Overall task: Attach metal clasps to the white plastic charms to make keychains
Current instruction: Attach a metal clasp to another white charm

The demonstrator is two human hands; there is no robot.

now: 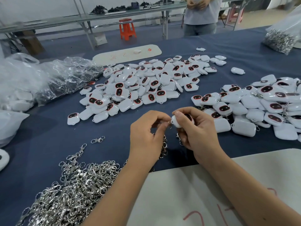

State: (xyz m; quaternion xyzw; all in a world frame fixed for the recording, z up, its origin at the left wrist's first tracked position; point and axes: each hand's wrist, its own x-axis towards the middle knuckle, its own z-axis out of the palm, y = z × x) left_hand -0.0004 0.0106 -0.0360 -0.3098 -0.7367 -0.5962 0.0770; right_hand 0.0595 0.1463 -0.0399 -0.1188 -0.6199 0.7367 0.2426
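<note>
My right hand (196,128) grips a white plastic charm (176,122) with a dark, red-rimmed face, held just above the blue table. My left hand (147,131) pinches a small metal clasp (169,123) against the charm's left edge; more clasps dangle below its palm (163,147). A large pile of loose charms (146,85) lies beyond the hands. To the right, another pile (260,105) shows clasps among the charms. A heap of silver clasps (73,190) lies at the near left.
Clear plastic bags (48,79) lie at the left. A bag of metal clasps (280,38) stands far right. White boards lie near me (211,193) and at the table's far edge (127,53). A person (201,15) stands beyond the table; an orange stool (127,29) is behind.
</note>
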